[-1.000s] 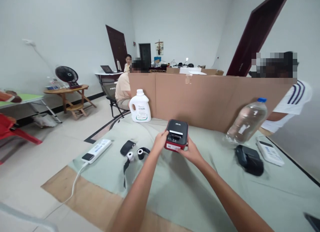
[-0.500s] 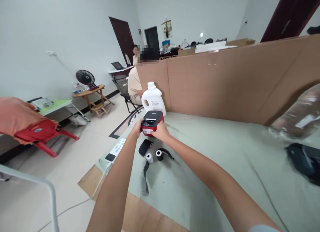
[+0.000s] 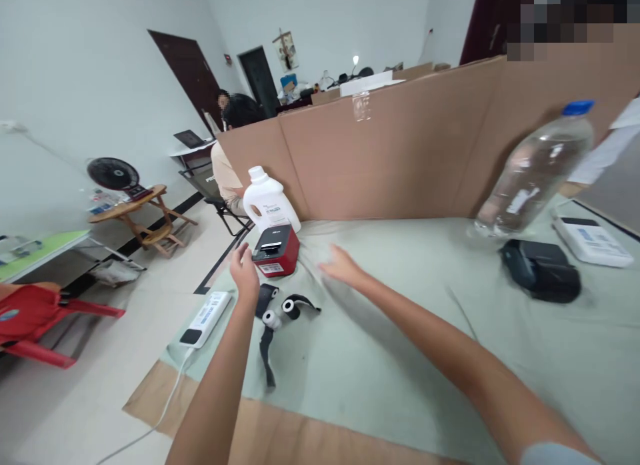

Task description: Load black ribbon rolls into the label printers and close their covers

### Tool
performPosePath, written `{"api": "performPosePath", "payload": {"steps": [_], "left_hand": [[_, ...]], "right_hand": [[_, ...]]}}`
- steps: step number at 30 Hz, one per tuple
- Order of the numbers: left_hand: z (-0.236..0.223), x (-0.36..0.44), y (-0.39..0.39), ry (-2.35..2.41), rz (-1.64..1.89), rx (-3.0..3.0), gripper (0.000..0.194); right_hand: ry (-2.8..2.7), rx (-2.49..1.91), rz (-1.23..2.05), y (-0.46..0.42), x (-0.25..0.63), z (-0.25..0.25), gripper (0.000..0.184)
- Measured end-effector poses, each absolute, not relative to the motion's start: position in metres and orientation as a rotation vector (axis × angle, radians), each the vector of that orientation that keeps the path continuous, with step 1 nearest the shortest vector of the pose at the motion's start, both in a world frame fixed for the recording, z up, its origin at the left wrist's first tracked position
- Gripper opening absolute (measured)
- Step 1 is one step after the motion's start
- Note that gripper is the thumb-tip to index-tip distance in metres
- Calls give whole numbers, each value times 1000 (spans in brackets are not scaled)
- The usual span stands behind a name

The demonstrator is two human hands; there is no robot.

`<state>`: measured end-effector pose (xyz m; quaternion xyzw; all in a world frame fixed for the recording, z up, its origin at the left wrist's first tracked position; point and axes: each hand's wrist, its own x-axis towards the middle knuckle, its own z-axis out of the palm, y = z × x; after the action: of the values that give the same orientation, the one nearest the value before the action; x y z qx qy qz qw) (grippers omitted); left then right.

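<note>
A small red and black printer (image 3: pixel 277 251) sits on the pale green cloth, its dark lid facing up and a white label on its front. My left hand (image 3: pixel 244 271) is just left of it, fingers apart and holding nothing. To the right of the printer, across a gap, my right hand (image 3: pixel 343 265) hovers open and slightly blurred, also with nothing in it. A white roll (image 3: pixel 271 319) and a black roll (image 3: pixel 291 309) stand in front of the printer, each with a dark strip near it. Beside them is a small dark piece (image 3: pixel 263 301), partly behind my left hand.
Behind the printer stands a white jug (image 3: pixel 270 201) against a cardboard barrier (image 3: pixel 390 165). A white power strip (image 3: pixel 206 321) with a cable lies at left. On the right are a clear bottle (image 3: pixel 537 168), a black device (image 3: pixel 543 268) and another white strip (image 3: pixel 593 240).
Both hands have let go of the printer, which now stands on the cloth; the right hand has moved away rightward. The view has turned right, showing more of the clear bottle and black device.
</note>
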<state>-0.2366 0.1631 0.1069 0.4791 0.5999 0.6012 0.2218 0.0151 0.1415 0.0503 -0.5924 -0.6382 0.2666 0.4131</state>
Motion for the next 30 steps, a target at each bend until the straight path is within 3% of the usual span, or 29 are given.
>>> {"api": "performPosePath", "payload": {"steps": [2, 6, 8, 11, 16, 21, 30], "left_hand": [[102, -209, 103, 1508, 1575, 1808, 34], [64, -145, -22, 838, 588, 2572, 39], [44, -121, -65, 654, 294, 2673, 53], [28, -105, -98, 628, 120, 2703, 68], [29, -111, -114, 716, 61, 2713, 69], [29, -113, -121, 737, 101, 2723, 69], [30, -112, -123, 756, 102, 2707, 67]], "right_hand": [[-1626, -1771, 362, 91, 102, 52, 69], [-1055, -2411, -370, -17, 270, 60, 66], [-784, -2612, -351, -52, 323, 66, 77], [-719, -2681, 7, -69, 358, 71, 102], [-698, -2649, 224, -51, 354, 77, 120], [-798, -2604, 175, -40, 309, 89, 116], [-1235, -2398, 226, 10, 134, 84, 110]]}}
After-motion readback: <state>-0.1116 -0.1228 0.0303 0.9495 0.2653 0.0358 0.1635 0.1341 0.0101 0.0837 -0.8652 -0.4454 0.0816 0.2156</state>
